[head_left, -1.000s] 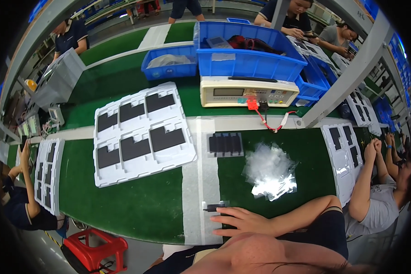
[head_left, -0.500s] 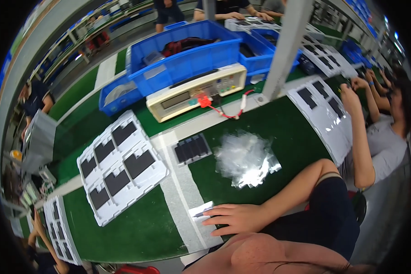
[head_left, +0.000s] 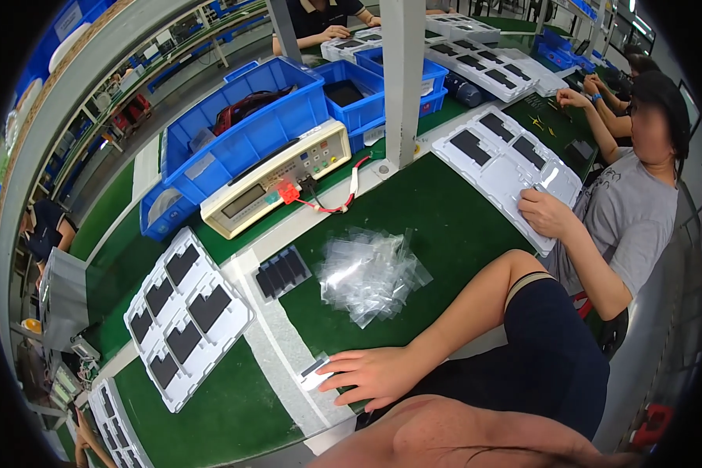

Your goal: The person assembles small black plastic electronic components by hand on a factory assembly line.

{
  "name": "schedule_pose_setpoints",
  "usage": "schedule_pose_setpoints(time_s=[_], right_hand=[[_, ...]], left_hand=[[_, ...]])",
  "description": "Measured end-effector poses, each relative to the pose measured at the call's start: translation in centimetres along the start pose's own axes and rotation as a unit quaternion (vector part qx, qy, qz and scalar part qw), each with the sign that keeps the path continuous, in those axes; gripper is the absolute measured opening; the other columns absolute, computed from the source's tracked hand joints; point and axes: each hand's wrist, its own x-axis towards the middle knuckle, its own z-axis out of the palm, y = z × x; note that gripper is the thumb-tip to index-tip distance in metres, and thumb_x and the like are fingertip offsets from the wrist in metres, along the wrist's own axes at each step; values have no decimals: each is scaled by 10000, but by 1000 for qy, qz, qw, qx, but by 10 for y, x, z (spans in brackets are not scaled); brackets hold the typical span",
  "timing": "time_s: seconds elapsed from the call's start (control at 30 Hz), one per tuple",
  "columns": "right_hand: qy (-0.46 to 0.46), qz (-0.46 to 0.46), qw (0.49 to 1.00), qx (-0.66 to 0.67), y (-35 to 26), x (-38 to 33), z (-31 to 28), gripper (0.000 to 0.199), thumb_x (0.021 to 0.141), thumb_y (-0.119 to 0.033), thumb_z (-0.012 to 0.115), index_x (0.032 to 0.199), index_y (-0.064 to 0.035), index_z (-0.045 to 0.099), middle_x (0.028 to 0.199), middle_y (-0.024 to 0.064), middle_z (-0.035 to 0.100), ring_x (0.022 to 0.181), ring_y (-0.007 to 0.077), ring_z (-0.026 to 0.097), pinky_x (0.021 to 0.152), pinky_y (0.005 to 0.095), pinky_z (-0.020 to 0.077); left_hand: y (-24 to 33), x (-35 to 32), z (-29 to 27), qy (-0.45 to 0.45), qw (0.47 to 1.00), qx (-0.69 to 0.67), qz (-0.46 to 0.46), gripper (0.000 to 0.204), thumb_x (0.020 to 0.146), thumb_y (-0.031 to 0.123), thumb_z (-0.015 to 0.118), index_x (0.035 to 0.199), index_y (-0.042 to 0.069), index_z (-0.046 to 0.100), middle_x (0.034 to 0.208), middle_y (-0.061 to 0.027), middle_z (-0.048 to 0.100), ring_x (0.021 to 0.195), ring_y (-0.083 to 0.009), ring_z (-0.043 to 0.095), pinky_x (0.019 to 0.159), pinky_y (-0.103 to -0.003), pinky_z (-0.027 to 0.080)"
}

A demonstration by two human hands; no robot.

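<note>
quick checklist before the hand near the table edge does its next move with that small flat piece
1. Right hand on the small flat piece at the table edge: ok, fingertips touch it.
2. Piece gripped or only pressed: cannot tell.
3. Left hand in view: not ok, no hand of that arm shows.
4. Pile of clear bags close by on the green mat: ok, just beyond the hand.
5. Row of dark cells on the white strip: ok, lying untouched.
6. Neighbour's hand apart from this spot: ok, it rests on its own white tray.
</note>
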Motion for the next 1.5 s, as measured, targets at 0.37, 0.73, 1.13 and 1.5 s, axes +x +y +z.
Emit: schedule_pose_setpoints(time_s=[0.37,0.73,1.13,1.5], right_hand=[[-1,16,995,-102,2,-3,-4,433,681,-313,640,1040,-86,554,1255,135,407,1278,353,213,1025,516,192],[-47,7,993,-111,-1,-2,-8,499,723,-374,627,1107,-76,515,1317,170,338,1260,353,259,1022,482,226],[-70,11,987,-147,-15,14,-22,608,652,-319,663,1175,-66,485,1331,187,336,1125,290,439,938,405,400],[86,-15,959,-271,-46,21,33,238,663,-89,569,891,-31,609,1006,69,590,892,187,584,823,296,470]], left_hand=[[23,-13,-41,111,991,-8,-72,321,779,245,561,1029,46,591,1066,-164,573,968,-324,537,800,-401,438],[92,-41,-103,247,956,-28,-155,323,772,242,569,1028,45,591,1061,-168,573,964,-330,536,804,-404,435],[287,-97,-209,-85,994,22,-60,399,777,355,574,1071,85,556,1066,-180,546,973,-353,525,825,-408,431],[295,-46,-373,-84,898,-302,309,272,824,115,572,1072,6,545,1092,-109,548,936,-215,558,820,-310,443]])
